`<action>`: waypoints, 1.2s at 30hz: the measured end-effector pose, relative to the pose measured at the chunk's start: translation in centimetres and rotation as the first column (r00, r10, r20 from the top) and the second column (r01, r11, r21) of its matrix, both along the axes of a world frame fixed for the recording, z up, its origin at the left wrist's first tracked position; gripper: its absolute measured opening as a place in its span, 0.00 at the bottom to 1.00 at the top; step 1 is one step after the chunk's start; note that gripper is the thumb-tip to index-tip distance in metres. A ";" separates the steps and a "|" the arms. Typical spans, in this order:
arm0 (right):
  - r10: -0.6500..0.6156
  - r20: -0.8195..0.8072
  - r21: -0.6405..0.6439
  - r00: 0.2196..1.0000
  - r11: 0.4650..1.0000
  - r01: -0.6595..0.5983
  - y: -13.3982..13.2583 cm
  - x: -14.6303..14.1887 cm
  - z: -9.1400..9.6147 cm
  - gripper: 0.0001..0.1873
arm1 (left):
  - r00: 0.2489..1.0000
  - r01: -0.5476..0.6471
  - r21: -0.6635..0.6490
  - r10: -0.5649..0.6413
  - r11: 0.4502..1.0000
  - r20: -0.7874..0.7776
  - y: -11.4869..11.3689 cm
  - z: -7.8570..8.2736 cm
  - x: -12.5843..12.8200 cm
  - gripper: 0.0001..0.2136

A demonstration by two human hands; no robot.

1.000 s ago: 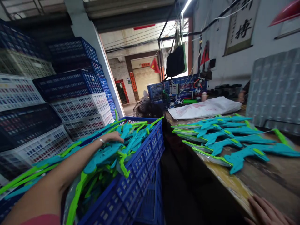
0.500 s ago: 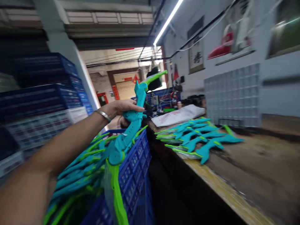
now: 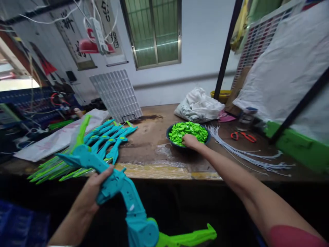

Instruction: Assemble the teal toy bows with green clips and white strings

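Teal jointed part point(image 3: 113, 187) sits in front of the table point(image 3: 151, 145), the left hand point(image 3: 88, 192) wrapped around its wide middle. It looks light, stiff and smooth, better held there than by its thin green ends point(image 3: 189, 237). The right hand point(image 3: 190, 140) dips into green pieces point(image 3: 189, 129) in a bowl point(image 3: 168, 134), fingertips hidden, so I cannot tell whether it pinches any.

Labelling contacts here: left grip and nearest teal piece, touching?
Touching. The head view shows the left grip holding the nearest teal piece, thumb lying over it with no gap visible.
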State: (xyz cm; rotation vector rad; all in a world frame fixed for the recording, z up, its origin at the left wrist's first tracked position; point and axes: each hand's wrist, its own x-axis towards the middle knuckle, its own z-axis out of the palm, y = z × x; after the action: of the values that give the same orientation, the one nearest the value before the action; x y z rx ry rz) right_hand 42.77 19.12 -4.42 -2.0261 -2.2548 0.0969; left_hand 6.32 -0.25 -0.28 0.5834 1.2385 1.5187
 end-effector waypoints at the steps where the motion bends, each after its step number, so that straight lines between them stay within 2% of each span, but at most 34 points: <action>1: 0.016 0.013 0.008 1.000 1.000 -0.016 0.2 -0.2 -0.1 0.18 | 1.000 0.018 -0.058 -0.018 0.998 -0.003 -0.3 -1.9 0.7 0.06; 4: 0.059 0.044 0.061 0.997 0.996 -0.061 0.6 -0.6 -0.6 0.18 | 0.999 0.049 -0.147 -0.046 0.988 0.029 -1.3 -6.2 2.2 0.08; 6: 0.079 0.057 0.102 0.995 0.991 -0.084 0.9 -0.9 -0.8 0.17 | 0.993 0.094 -0.173 -0.080 0.980 0.083 -1.8 -8.0 3.1 0.11; 8: 0.092 0.061 0.137 0.994 0.986 -0.100 1.6 -1.6 -1.1 0.17 | 0.985 0.129 -0.181 -0.105 0.975 0.135 -2.1 -9.2 4.0 0.13; 13: 0.077 0.054 0.146 0.996 0.986 -0.084 4.5 -3.9 -1.9 0.17 | 0.972 0.147 -0.156 -0.113 0.977 0.207 -2.3 -10.3 6.1 0.16; 16: 0.045 0.036 0.122 0.998 0.991 -0.049 5.9 -4.7 -2.7 0.17 | 0.943 0.208 -0.118 -0.167 0.971 0.287 -2.4 -10.5 6.7 0.15; 19: 0.047 0.000 0.153 0.999 0.987 -0.047 6.8 -4.6 -3.4 0.12 | 0.907 0.271 -0.078 -0.228 0.959 0.353 -2.4 -10.9 6.8 0.17; 23: 0.051 -0.081 0.289 0.995 0.957 -0.026 7.5 -3.5 -3.4 0.12 | 0.872 0.328 -0.054 -0.280 0.943 0.401 -2.5 -11.9 6.7 0.20; 26: 0.104 -0.288 0.511 0.952 0.858 0.060 7.1 -3.1 -2.4 0.10 | 0.842 0.362 -0.032 -0.312 0.932 0.440 -2.8 -12.7 6.6 0.19; 28: 0.216 -0.406 0.611 0.888 0.787 0.087 5.0 -3.8 -1.6 0.09 | 0.820 0.373 -0.018 -0.321 0.928 0.474 -3.0 -13.1 6.6 0.18; 29: 0.283 -0.422 0.624 0.861 0.780 0.050 3.0 -4.4 -1.4 0.08 | 0.810 0.377 -0.015 -0.322 0.926 0.491 -3.2 -13.3 6.5 0.18; 30: 0.398 -0.458 0.631 0.795 0.776 -0.025 0.5 -5.2 -1.3 0.08 | 0.801 0.384 -0.020 -0.322 0.923 0.504 -3.5 -13.5 6.4 0.18; 32: 0.628 -0.486 0.593 0.608 0.748 -0.299 -5.7 -6.9 -1.8 0.05 | 0.799 0.400 -0.055 -0.319 0.915 0.510 -4.0 -13.8 6.2 0.21; 33: 0.702 -0.505 0.529 0.503 0.712 -0.463 -9.0 -7.7 -2.4 0.04 | 0.805 0.408 -0.082 -0.315 0.909 0.503 -4.3 -13.9 6.1 0.23; 35: 0.755 -0.552 0.417 0.353 0.617 -0.667 -15.0 -9.0 -4.0 0.03 | 0.816 0.416 -0.129 -0.307 0.900 0.489 -4.8 -14.0 5.8 0.27; 36: 0.747 -0.586 0.386 0.314 0.598 -0.702 -17.3 -9.4 -5.0 0.04 | 0.817 0.420 -0.140 -0.306 0.897 0.489 -5.0 -14.0 5.8 0.29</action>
State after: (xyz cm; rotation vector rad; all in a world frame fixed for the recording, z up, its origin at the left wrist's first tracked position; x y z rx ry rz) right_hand 33.37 1.86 -9.43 -0.5089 -2.3021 0.7327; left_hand 12.09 -5.23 -14.31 0.2556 0.8628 1.0717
